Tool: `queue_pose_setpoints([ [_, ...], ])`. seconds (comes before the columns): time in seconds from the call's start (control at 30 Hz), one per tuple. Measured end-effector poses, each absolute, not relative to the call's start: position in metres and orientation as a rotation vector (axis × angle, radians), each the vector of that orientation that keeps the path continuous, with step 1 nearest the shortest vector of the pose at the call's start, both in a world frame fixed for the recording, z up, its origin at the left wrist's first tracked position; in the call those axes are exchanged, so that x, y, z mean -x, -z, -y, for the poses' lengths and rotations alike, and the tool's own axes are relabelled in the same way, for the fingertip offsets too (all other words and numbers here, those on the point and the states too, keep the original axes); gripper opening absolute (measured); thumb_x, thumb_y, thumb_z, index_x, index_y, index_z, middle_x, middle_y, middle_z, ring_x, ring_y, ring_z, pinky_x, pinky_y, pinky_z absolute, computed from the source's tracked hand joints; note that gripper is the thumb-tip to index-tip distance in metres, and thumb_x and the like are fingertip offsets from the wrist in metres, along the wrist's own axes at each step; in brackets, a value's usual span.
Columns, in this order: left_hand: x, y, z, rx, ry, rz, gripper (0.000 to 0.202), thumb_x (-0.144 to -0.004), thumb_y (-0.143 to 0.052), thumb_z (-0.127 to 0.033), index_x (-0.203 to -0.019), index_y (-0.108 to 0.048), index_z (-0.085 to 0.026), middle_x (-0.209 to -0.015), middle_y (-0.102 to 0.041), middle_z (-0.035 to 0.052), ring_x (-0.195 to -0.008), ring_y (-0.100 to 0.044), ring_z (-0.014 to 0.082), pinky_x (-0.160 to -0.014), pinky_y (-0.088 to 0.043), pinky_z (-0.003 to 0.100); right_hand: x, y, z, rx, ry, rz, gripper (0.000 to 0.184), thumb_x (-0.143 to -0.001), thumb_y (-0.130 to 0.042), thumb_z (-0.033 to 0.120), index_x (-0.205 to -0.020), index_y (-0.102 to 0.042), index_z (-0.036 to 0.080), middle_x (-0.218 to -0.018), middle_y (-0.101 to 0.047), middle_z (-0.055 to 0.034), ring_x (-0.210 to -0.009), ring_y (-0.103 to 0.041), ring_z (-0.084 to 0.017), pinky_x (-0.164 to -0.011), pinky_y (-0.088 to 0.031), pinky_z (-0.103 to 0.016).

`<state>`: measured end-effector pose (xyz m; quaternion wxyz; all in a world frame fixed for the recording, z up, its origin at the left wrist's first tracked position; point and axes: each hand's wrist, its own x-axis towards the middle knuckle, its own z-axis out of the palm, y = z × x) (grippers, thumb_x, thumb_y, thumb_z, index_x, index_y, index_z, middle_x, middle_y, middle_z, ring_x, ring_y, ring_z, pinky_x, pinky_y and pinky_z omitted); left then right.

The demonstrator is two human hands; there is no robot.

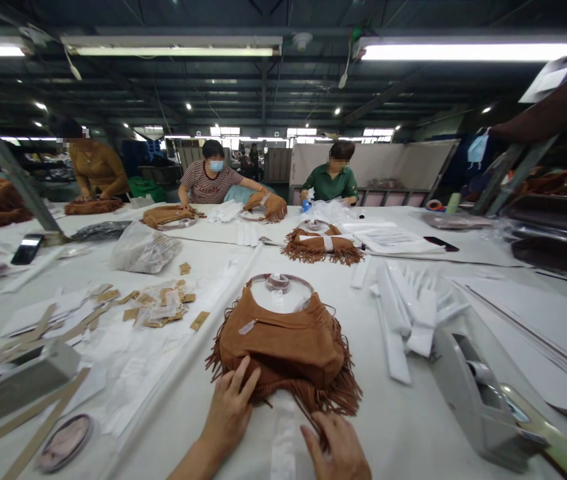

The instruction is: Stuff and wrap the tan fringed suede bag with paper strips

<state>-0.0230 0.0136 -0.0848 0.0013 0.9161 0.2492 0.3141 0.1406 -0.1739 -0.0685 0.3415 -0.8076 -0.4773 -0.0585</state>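
A brown suede fringed handbag (283, 340) lies flat on the white table (403, 427) just in front of me, its handle wrapped in clear film at the far end. My left hand (229, 408) rests on the bag's near left edge, fingers spread. My right hand (336, 447) sits at the near right fringe with its fingers curled down onto the fringe; what they pinch is hidden. A white paper strip (283, 440) runs out from under the bag between my hands.
A grey tape dispenser (483, 393) stands at the right, white paper strips (408, 320) beyond it. Small tan tags (158, 307) and paper lie left. Another fringed bag (318, 245) sits farther back. Three people work at the far side.
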Motion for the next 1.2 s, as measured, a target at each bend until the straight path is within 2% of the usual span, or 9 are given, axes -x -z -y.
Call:
queue_pose_setpoints([
  [0.1, 0.024, 0.08, -0.011, -2.866, -1.037, -0.814, 0.064, -0.075, -0.063, -0.017, -0.135, -0.05, -0.035, -0.152, -0.033, 0.0079, -0.126, -0.039, 0.0341, -0.106, -0.031, 0.056, -0.165, 0.075, 0.161, 2.209, 0.47, 1.196, 0.052, -0.083, -0.053, 0.06, -0.114, -0.058, 0.019, -0.112, -0.059, -0.0168, -0.102, -0.057, -0.033, -0.081, -0.049, -0.046],
  [0.17, 0.024, 0.079, -0.012, -2.892, -1.041, -0.781, 0.057, -0.075, -0.066, -0.02, -0.129, -0.056, -0.037, -0.15, -0.037, 0.0071, -0.131, -0.034, 0.0352, -0.11, -0.023, 0.059, -0.177, 0.082, 0.152, 2.286, 0.526, 1.238, 0.045, -0.084, -0.053, 0.055, -0.109, -0.06, 0.018, -0.111, -0.058, -0.0177, -0.099, -0.057, -0.035, -0.076, -0.051, -0.049],
  [0.27, 0.025, 0.081, -0.026, -2.958, -1.058, -0.679, 0.053, -0.077, -0.066, -0.02, -0.125, -0.058, -0.041, -0.145, -0.045, 0.0051, -0.132, -0.035, 0.0325, -0.112, -0.017, 0.058, -0.195, 0.087, 0.146, 2.235, 0.394, 1.43, 0.02, -0.09, -0.046, 0.028, -0.097, -0.062, 0.019, -0.093, -0.061, -0.0111, -0.085, -0.06, -0.027, -0.073, -0.053, -0.041],
  [0.33, 0.028, 0.082, -0.04, -3.001, -1.082, -0.582, 0.053, -0.079, -0.064, -0.02, -0.125, -0.057, -0.044, -0.143, -0.048, 0.003, -0.13, -0.038, 0.0296, -0.113, -0.015, 0.057, -0.209, 0.09, 0.148, 2.115, 0.307, 1.557, 0.026, -0.09, -0.039, 0.015, -0.098, -0.063, 0.02, -0.084, -0.061, -0.007, -0.078, -0.061, -0.021, -0.072, -0.054, -0.033],
  [0.6, 0.033, 0.084, -0.057, -3.079, -1.08, -0.388, 0.043, -0.086, -0.061, -0.024, -0.123, -0.057, -0.047, -0.142, -0.049, -0.0016, -0.127, -0.042, 0.0228, -0.114, -0.013, 0.053, -0.254, 0.132, 0.161, 1.911, 0.526, 1.588, 0.037, -0.093, -0.033, 0.018, -0.11, -0.065, 0.018, -0.088, -0.07, -0.0094, -0.081, -0.067, -0.017, -0.073, -0.056, -0.023],
  [0.77, 0.037, 0.078, -0.049, -3.105, -0.975, -0.43, 0.048, -0.085, -0.06, -0.023, -0.127, -0.054, -0.045, -0.145, -0.046, -0.0001, -0.13, -0.04, 0.0248, -0.114, -0.013, 0.054, -0.264, 0.123, 0.177, 1.998, 0.25, 1.604, 0.034, -0.088, -0.04, 0.019, -0.109, -0.067, 0.022, -0.101, -0.072, -0.0086, -0.095, -0.068, -0.02, -0.083, -0.056, -0.026],
  [0.93, 0.039, 0.065, -0.032, -3.019, -0.852, -0.483, 0.05, -0.079, -0.061, -0.021, -0.126, -0.057, -0.035, -0.149, -0.039, 0.0055, -0.133, -0.035, 0.0322, -0.111, -0.02, 0.06, -0.266, 0.091, 0.194, 2.078, -0.035, 1.42, 0.034, -0.086, -0.04, 0.025, -0.106, -0.067, 0.021, -0.103, -0.072, -0.0087, -0.094, -0.068, -0.022, -0.085, -0.056, -0.032],
  [1.1, 0.027, 0.062, -0.017, -2.914, -1.119, -0.546, 0.043, -0.081, -0.057, -0.016, -0.122, -0.061, -0.028, -0.138, -0.052, 0.0074, -0.125, -0.042, 0.0305, -0.102, -0.037, 0.055, -0.26, 0.076, 0.193, 2.121, -0.184, 1.275, 0.037, -0.082, -0.039, 0.025, -0.103, -0.067, 0.017, -0.103, -0.072, -0.0108, -0.096, -0.068, -0.024, -0.088, -0.055, -0.038],
  [1.2, 0.017, 0.062, -0.013, -2.864, -1.266, -0.657, 0.044, -0.085, -0.057, -0.016, -0.129, -0.055, -0.024, -0.137, -0.053, 0.0092, -0.124, -0.043, 0.029, -0.101, -0.04, 0.051, -0.258, 0.075, 0.193, 2.15, -0.187, 1.259, 0.039, -0.082, -0.036, 0.024, -0.106, -0.065, 0.016, -0.102, -0.071, -0.0112, -0.095, -0.068, -0.023, -0.088, -0.055, -0.039],
])
